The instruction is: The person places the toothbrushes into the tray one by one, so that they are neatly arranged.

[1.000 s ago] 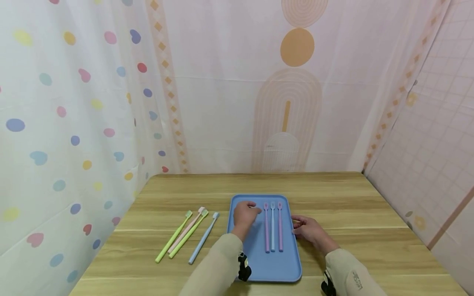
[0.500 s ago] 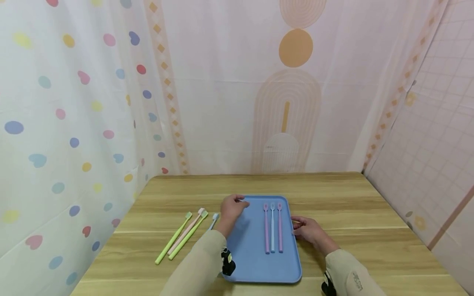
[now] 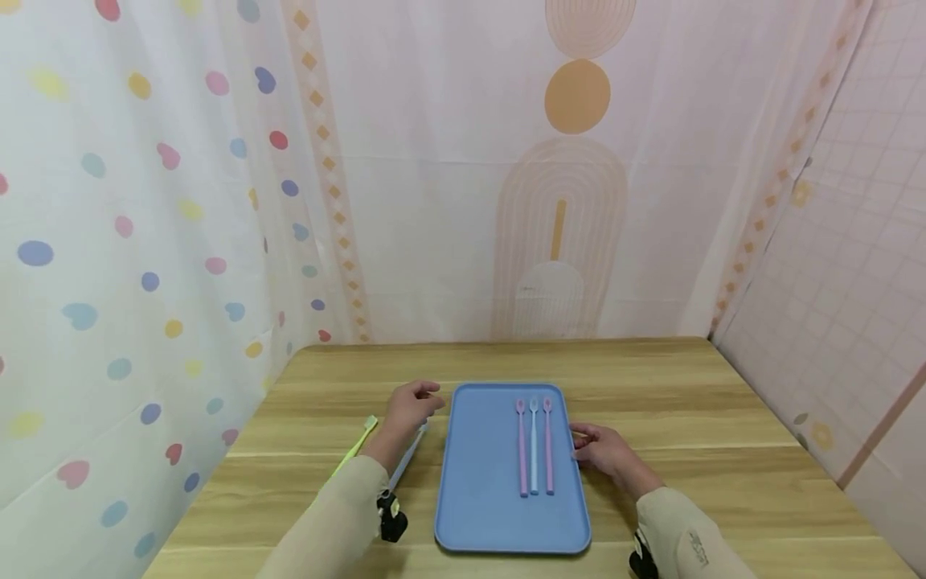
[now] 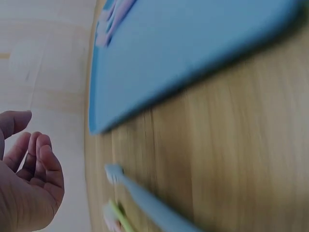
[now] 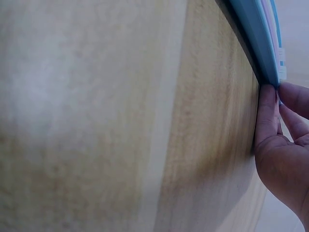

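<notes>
A blue tray [image 3: 481, 498] lies on the table. Three toothbrushes rest side by side in its right half: a pink toothbrush [image 3: 522, 450], a light-blue toothbrush [image 3: 534, 450] and another pink toothbrush [image 3: 549, 450]. My right hand [image 3: 609, 457] pinches the tray's right rim between thumb and fingers. To the left of the tray, my left hand [image 3: 407, 412] hovers with loosely bent fingers and nothing between them. Under that arm lie a blue toothbrush [image 3: 408, 457] and a green toothbrush [image 3: 354, 449], both partly covered. A pale brush head [image 4: 112, 218] shows by a green handle in the left wrist view.
The wooden table [image 3: 680, 402] reaches back to a patterned curtain [image 3: 434, 201]. A dotted curtain [image 3: 145, 241] hangs along the left side, and a checked one [image 3: 854, 265] along the right.
My left hand has moved left, from above the tray to above the loose toothbrushes, its sleeve now covering some of them. My right hand has stayed at the tray's rim.
</notes>
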`<state>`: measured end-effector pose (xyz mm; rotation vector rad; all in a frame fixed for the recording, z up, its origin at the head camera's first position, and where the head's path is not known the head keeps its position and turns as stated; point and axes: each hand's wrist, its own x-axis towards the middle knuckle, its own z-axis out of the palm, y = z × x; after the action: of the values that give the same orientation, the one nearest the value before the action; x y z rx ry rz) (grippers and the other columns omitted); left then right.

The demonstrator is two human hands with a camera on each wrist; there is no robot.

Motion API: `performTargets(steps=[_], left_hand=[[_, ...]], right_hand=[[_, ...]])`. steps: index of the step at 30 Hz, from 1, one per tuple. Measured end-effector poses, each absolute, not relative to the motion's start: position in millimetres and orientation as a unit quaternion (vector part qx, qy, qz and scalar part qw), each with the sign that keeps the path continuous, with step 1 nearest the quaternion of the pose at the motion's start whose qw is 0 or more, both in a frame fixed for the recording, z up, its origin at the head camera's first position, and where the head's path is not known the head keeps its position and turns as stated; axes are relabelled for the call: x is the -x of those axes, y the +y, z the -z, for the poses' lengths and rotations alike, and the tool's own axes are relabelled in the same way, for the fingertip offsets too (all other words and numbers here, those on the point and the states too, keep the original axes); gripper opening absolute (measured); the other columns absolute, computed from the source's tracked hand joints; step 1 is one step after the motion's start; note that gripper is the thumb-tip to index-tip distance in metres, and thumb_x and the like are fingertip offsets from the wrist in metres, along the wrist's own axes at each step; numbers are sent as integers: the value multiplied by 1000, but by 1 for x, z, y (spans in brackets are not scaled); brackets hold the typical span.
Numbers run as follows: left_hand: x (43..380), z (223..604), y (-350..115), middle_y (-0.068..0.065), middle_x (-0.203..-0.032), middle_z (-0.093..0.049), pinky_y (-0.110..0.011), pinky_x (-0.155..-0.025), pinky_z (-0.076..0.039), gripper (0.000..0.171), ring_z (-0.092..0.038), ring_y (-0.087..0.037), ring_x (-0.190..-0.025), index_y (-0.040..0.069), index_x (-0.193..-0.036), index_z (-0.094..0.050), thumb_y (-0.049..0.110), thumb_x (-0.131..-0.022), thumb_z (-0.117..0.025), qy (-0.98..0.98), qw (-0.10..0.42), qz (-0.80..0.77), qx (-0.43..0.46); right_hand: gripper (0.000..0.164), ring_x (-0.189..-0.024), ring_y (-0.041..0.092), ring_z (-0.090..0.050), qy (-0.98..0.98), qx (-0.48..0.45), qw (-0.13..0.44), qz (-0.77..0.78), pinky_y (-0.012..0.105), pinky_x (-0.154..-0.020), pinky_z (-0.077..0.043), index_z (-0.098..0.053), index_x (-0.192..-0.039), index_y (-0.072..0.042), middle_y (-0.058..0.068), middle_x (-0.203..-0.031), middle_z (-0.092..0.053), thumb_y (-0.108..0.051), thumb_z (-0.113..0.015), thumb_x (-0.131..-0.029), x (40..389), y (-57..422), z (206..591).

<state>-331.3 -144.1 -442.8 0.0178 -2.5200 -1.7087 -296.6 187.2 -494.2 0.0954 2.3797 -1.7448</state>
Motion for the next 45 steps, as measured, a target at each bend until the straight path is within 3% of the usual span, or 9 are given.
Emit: performTargets(steps=[4,11,21,27,33,45], left_hand=[[328,442,-165,-9,-87,-62,-27,-61,-45,31,-55,-16,-72,-8,-117,-66,4,-88,-68,-831,39,554,-10],[324,443,-197,-11,-96,-59,-36,-69,-48,34,-55,-28,-85,-7,-124,-62,5,-92,-65,-833,22,553,-23],[318,449,-242,-15,-102,-62,-36,-72,-50,38,-57,-29,-90,-7,-128,-59,8,-93,-65,-864,35,502,-35],[313,454,-268,-16,-104,-65,-32,-66,-50,41,-58,-34,-88,-8,-130,-59,11,-93,-66,-878,40,476,-39],[304,457,-287,-18,-109,-63,-38,-74,-52,47,-58,-31,-94,-8,-134,-55,15,-94,-66,-882,21,469,-45],[291,467,-309,-13,-101,-62,-33,-66,-49,50,-55,-21,-82,-12,-134,-52,15,-94,-67,-882,-10,468,-50]], right_hand=[[53,-84,21,-58,805,-36,93,584,36,-77,-54,-52,-135,11,14,-95,-59,15,-62,-83,295,188,495],[54,-85,22,-59,799,-40,92,593,36,-78,-55,-51,-135,12,15,-96,-59,16,-61,-82,295,189,498],[53,-83,21,-60,797,-34,90,596,37,-77,-55,-52,-134,13,15,-95,-58,15,-62,-82,295,188,497],[53,-83,22,-61,794,-29,89,601,36,-75,-56,-52,-133,14,16,-95,-60,16,-61,-81,296,186,496],[52,-82,22,-61,790,-28,89,606,36,-75,-56,-52,-133,14,15,-94,-61,17,-60,-81,296,186,496],[52,-82,21,-62,790,-27,87,607,37,-75,-55,-52,-133,14,15,-94,-61,18,-60,-81,296,186,495]])
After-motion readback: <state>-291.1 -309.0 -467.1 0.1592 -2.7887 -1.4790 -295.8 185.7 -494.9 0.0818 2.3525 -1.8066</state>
